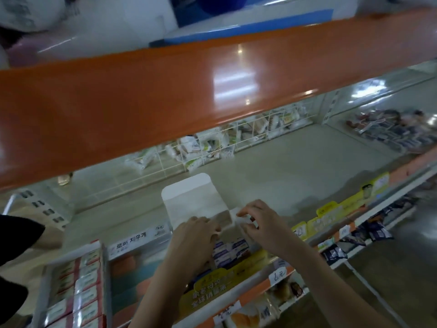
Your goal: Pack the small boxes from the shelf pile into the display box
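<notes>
Packing step judged in hand: small boxes (230, 253) already stood in rows inside display box (198, 204), which is set at shelf (283, 171) front edge, white lid flap raised behind. Left hand (194, 235) laid on box's left wall, fingers (208, 227) curled over rim. Right hand (262, 223) held at box's right rim, fingers (246, 213) narrowed, apparently pinching small white piece; blurred, hold not certain. Next move judged: piece to be seated squarely in remaining gap.

A white display box (189, 209) stands on the shelf (283, 176), lid flap raised behind. Blue-and-white small boxes (230, 250) sit packed upright in its front part.
</notes>
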`<control>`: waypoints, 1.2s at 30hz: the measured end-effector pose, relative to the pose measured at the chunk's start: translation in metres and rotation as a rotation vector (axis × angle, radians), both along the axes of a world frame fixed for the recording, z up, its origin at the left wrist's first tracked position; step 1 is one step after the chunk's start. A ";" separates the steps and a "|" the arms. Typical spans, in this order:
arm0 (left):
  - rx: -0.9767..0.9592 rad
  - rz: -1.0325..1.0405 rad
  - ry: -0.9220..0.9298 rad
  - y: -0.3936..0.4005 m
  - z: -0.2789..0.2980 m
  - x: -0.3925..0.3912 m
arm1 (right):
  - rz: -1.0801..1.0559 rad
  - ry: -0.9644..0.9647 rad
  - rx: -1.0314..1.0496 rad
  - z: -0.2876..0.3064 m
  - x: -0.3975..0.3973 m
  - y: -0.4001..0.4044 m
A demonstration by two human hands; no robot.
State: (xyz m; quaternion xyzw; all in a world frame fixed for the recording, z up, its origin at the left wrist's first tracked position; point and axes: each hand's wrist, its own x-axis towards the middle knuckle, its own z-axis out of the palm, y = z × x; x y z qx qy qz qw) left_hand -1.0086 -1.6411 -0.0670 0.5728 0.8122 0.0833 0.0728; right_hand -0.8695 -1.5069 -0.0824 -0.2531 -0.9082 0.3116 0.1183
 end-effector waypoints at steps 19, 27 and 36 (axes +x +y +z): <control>0.147 -0.245 0.120 0.248 0.009 0.182 | -0.179 -0.312 0.254 0.046 0.198 0.183; 0.164 -0.312 0.097 0.361 0.008 0.264 | -0.334 -0.319 0.197 0.031 0.283 0.276; 0.209 -0.362 0.046 0.491 0.002 0.294 | -0.467 -0.245 0.183 0.016 0.319 0.391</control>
